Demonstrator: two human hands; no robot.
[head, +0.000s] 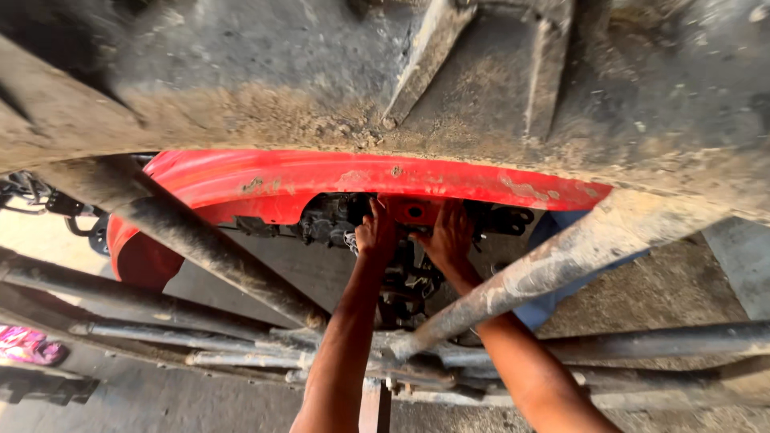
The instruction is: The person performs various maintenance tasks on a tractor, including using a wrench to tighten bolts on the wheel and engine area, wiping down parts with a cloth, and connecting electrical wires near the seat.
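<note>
Left hand [375, 232]: raised to the dark engine parts [333, 220] under the red panel [361, 180], fingers curled on them; what they clasp, I cannot tell.
Right hand [446, 236]: fingers spread, pressed on the red bracket [411, 212] just beside the left hand.
Foreground: muddy bars [200, 240] cross both forearms.
Above: muddy tyre [481, 80].

light: warm daylight from left | shadow: dim beneath upper bulk | focus: soft | edges: wide-angle bowing
</note>
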